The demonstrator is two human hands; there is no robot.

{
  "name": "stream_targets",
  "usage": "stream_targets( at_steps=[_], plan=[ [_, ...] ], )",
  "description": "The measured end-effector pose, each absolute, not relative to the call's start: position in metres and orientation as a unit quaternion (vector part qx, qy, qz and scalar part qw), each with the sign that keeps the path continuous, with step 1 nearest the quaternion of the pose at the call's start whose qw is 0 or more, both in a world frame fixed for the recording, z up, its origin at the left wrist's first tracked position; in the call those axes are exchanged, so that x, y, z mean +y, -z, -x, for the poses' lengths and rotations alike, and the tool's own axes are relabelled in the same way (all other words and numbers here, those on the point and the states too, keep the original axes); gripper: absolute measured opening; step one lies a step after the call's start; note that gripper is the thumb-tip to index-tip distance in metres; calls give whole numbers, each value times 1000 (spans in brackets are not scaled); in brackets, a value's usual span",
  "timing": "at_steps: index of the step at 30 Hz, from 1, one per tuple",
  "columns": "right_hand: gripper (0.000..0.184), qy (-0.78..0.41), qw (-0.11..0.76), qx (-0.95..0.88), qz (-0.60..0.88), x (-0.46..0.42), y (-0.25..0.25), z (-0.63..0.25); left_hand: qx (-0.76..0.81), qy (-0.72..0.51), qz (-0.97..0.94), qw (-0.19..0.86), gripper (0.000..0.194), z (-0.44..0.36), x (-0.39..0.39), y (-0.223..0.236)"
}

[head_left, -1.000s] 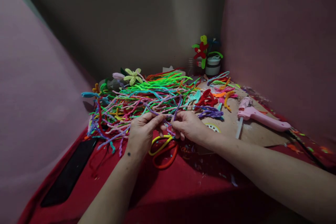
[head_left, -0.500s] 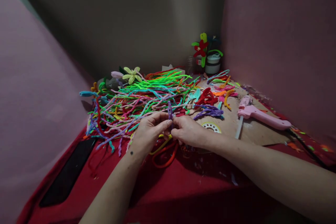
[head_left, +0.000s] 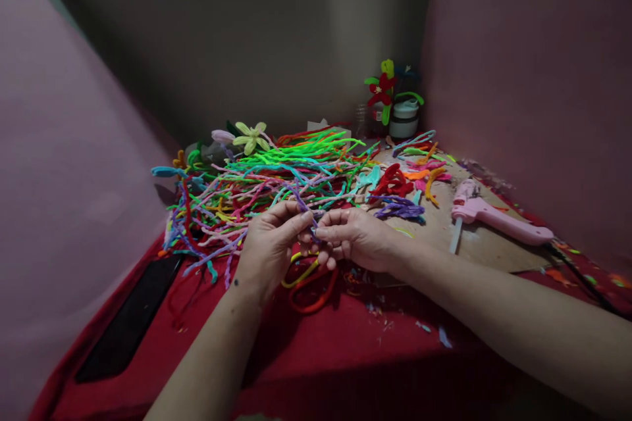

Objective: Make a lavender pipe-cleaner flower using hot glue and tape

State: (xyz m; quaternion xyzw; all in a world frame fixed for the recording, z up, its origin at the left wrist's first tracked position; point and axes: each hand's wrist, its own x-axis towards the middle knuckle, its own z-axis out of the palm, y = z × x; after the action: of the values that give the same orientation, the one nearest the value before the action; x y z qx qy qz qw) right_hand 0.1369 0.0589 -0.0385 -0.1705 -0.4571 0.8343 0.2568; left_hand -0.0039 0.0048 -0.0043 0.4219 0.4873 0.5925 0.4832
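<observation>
Purple pipe cleaner (head_left: 307, 209), pinched between both hands just in front of a heap of cleaners (head_left: 276, 177). Left hand (head_left: 269, 247) and right hand (head_left: 358, 237) meet fingertip to fingertip, clamped on it above scissors (head_left: 309, 283) on red cloth (head_left: 345, 355). Pink glue gun (head_left: 494, 217) lies well right.

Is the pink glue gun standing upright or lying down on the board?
Lying down. The pink glue gun rests flat on its side on the brown board, its nozzle end toward the pipe cleaner pile, with no hand touching it.
</observation>
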Motion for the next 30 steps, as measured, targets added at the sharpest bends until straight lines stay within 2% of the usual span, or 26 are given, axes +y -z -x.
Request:
stream_targets(
  at_steps=[6,14,23,26,30],
  plan=[
    [18,-868,259,-392,160,60,39,-136,465,-619,-388,501,16,-1,3,4],
    [23,-862,305,-377,150,57,37,-132,449,-644,-407,466,12,-5,2,4],
    [23,-855,332,-373,142,55,37,-130,437,-693,-390,421,15,-10,1,3],
    [26,-847,342,-379,150,56,38,-129,448,-682,-400,417,15,-9,1,3],
    [29,-837,357,-386,153,58,38,-131,492,-609,-435,445,14,-4,2,8]
  ],
)
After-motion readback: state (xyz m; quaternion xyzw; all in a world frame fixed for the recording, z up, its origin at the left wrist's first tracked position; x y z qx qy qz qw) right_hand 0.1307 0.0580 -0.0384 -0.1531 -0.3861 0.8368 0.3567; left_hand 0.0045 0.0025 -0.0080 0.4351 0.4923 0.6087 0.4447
